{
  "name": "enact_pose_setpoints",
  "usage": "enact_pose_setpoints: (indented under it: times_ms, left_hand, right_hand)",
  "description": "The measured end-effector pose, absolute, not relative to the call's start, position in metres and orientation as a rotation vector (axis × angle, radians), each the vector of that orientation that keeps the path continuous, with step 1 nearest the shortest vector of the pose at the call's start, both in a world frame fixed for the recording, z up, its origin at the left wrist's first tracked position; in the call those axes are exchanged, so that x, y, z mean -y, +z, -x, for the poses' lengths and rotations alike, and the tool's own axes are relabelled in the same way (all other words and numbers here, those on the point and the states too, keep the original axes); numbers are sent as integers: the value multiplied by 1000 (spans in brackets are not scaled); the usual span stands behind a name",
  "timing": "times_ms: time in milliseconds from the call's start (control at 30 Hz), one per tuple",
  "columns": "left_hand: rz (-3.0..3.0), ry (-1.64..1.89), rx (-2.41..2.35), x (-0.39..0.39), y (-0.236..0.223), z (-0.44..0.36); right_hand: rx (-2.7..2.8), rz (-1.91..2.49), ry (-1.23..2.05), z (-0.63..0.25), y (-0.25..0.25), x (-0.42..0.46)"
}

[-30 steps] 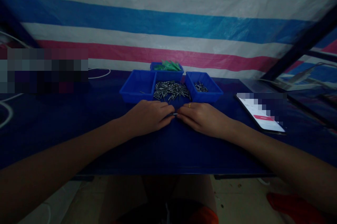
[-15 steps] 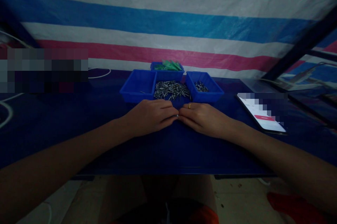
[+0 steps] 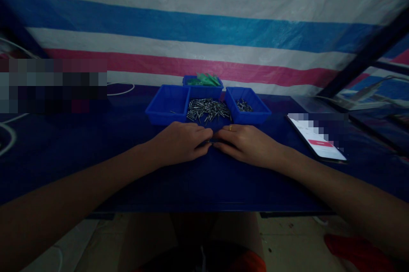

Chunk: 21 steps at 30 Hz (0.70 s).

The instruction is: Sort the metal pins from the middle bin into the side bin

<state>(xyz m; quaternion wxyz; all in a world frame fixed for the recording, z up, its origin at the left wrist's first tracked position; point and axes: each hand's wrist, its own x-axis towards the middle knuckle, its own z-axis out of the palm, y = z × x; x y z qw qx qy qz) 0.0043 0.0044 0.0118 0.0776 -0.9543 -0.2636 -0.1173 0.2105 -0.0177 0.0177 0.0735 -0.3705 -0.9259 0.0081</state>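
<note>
Over the blue tabletop, my left hand [image 3: 185, 142] is closed in a pinch, and a small slim metal pin [image 3: 209, 141] shows at its fingertips. Facing it, with a narrow gap between the fingertips, my right hand [image 3: 241, 141] is pinched too. A tiny shiny bit shows at the right fingertips; whether it is part of the same pin I cannot tell. A ring sits on a right finger. Just beyond both hands lies a loose pile of slim metal pins [image 3: 207, 109].
Behind my left hand stands a blue bin [image 3: 168, 117] with a single pin inside. Another blue bin [image 3: 251, 116] at the right holds several pins. A rear blue bin [image 3: 204, 90] holds green packets [image 3: 207, 79]. A lit phone [image 3: 322, 142] lies at the right.
The fingertips of my two hands have drawn slightly apart, and more of the pin shows between them. Bins, pile and phone stay where they were.
</note>
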Motion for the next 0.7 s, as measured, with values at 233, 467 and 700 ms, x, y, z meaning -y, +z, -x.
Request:
enact_pose_setpoints:
  times_ms: [233, 467, 700]
  left_hand:
    - [2824, -307, 843, -7, 10, -6]
    - [2804, -307, 883, -5, 11, -6]
    - [2771, -317, 954, -6, 12, -6]
  right_hand:
    - [2776, 1114, -3, -212, 18, 17]
    - [2764, 1137, -27, -212, 16, 16]
    - [2736, 1198, -38, -214, 15, 13]
